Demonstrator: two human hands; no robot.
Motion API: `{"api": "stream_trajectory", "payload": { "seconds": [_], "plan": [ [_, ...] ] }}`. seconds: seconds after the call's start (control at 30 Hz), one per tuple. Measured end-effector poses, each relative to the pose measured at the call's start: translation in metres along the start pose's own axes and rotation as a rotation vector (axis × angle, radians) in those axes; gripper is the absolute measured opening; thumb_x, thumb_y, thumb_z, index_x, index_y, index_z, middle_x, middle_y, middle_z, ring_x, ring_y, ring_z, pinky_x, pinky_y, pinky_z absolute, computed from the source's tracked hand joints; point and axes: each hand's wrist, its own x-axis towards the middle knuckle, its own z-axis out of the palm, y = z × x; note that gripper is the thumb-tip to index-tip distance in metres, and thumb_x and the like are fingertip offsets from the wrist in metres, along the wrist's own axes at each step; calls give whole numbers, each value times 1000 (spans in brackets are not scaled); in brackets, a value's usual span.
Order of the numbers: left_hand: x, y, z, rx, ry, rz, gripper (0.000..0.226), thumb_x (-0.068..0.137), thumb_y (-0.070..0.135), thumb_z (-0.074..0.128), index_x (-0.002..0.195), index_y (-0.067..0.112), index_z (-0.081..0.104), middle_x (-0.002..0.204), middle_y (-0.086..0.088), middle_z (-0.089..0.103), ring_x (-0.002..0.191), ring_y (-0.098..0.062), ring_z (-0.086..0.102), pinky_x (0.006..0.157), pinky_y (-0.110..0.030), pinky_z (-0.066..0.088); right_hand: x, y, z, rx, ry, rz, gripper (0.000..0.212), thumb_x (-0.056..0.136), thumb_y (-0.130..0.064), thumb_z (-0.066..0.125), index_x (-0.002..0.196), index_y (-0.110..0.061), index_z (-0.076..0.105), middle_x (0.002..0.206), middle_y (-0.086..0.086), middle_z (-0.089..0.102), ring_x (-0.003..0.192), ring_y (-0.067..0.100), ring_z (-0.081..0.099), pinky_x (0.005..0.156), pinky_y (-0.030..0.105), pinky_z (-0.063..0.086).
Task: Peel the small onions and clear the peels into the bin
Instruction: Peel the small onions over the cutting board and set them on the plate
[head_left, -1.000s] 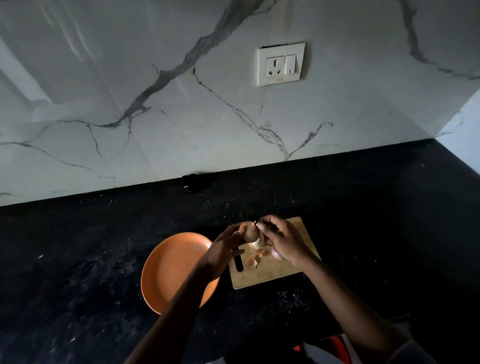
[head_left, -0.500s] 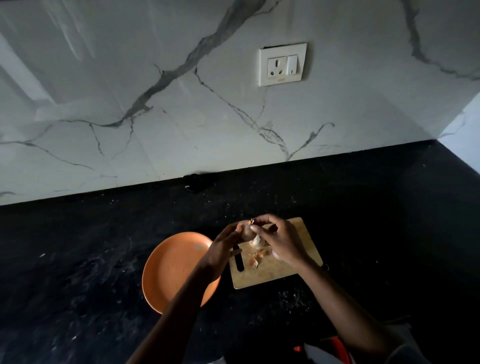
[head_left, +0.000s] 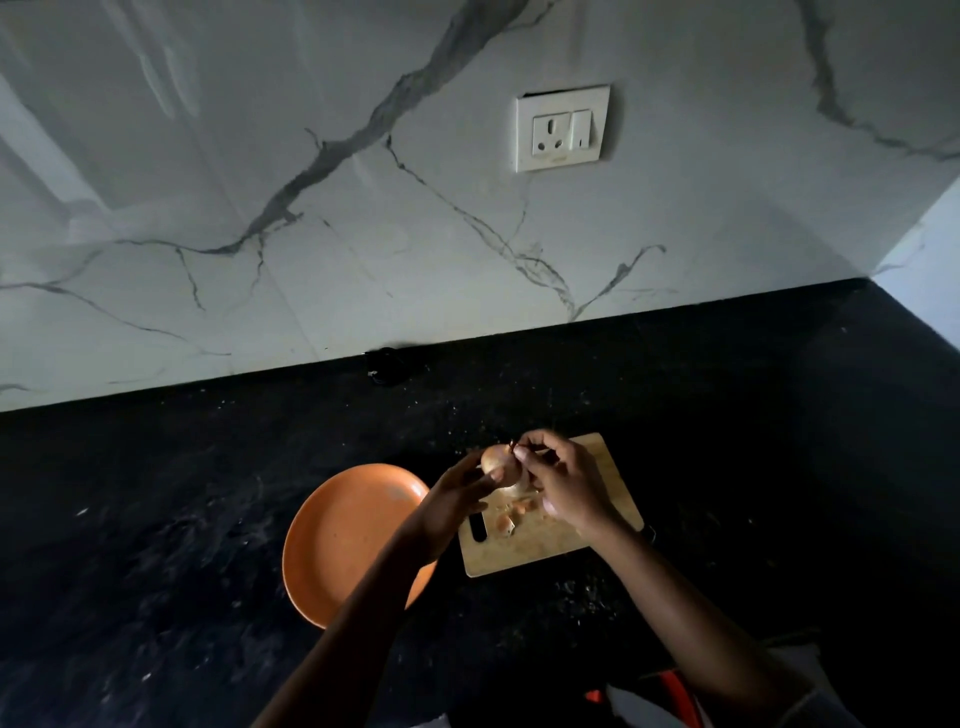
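- A person stands at a dark surface (head_left: 156, 519) backed by a white marble wall (head_left: 311, 234) with a socket (head_left: 562, 128).
- The left hand (head_left: 452, 506) has its grip curled round a small onion (head_left: 500, 462), holding it just above the far left part of a wooden board (head_left: 613, 483).
- The right hand (head_left: 563, 483) pinches at the onion's top, thumb and forefinger together on what looks like a bit of skin.
- A few peels (head_left: 511, 514) lie on the board under the hands.
- An orange plate (head_left: 343, 540) sits just left of the board, near the person.
- No bin is in view.
- Judged step: peeling, with the outer skin still partly on.
- The next move likely calls for pulling the pinched skin away while the left hand keeps the onion steady.
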Motion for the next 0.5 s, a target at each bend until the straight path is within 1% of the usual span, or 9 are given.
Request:
{"api": "stream_trajectory", "payload": {
  "seconds": [0.1,0.13,0.2,0.27,0.3,0.37,0.4,0.43,0.5],
  "plan": [
    [-2,3,-5,-15,-32,-19,47,92,43,58,137,33,53,132,4,65,124,-15,59,103,-38,42,0,-1,-1,83,-45,44,14,92,-25,70,84,-36,72,84,6,74,76,24,74,66,47,62],
    [-2,3,-5,-15,-35,-16,45,94,41,58,138,31,53,132,3,65,125,-15,59,101,-37,43,1,-1,-1,101,-51,50,13,92,-25,70,84,-35,72,84,7,74,75,24,73,64,46,62],
    [-3,4,-5,-29,-31,-8,36,102,33,53,138,29,54,132,1,65,123,-17,60,94,-33,46,0,-4,-2,91,-57,46,14,93,-26,69,84,-36,71,84,5,73,74,22,72,58,37,58],
    [-3,3,-4,-43,-21,-17,34,104,28,48,138,28,53,132,2,66,121,-15,62,89,-30,48,0,-5,-2,44,-60,21,14,94,-29,67,85,-39,70,87,2,74,80,21,72,60,37,59],
    [-3,2,-5,-45,-14,-25,35,104,29,47,139,29,53,131,3,66,120,-13,62,90,-31,47,0,-7,-4,18,-67,13,11,95,-31,66,88,-39,69,90,1,73,82,20,72,60,36,60],
    [-4,3,-5,-50,14,-37,34,103,31,49,137,30,55,128,5,68,119,-13,63,93,-34,46,-1,-9,-7,-4,-87,14,5,97,-34,63,97,-32,68,96,1,73,76,12,71,51,25,54],
    [-5,3,-6,-53,34,-37,32,101,30,52,133,31,57,126,5,69,119,-13,63,93,-34,46,0,-8,-9,-27,-101,-8,8,98,-35,62,102,-29,67,99,-1,72,76,7,71,51,21,52],
    [-5,4,-6,-52,51,-33,29,100,29,53,129,31,58,123,5,70,117,-13,63,91,-32,47,0,-8,-11,-64,-117,-41,12,97,-36,63,105,-29,66,102,-5,72,80,3,70,57,21,54],
    [-6,8,-6,-43,58,-22,25,100,28,54,125,30,60,118,6,72,112,-8,66,85,-25,48,-1,-8,-11,-128,-145,-123,13,94,-38,67,106,-35,68,107,-13,70,95,2,67,76,24,57]
  ]
}}
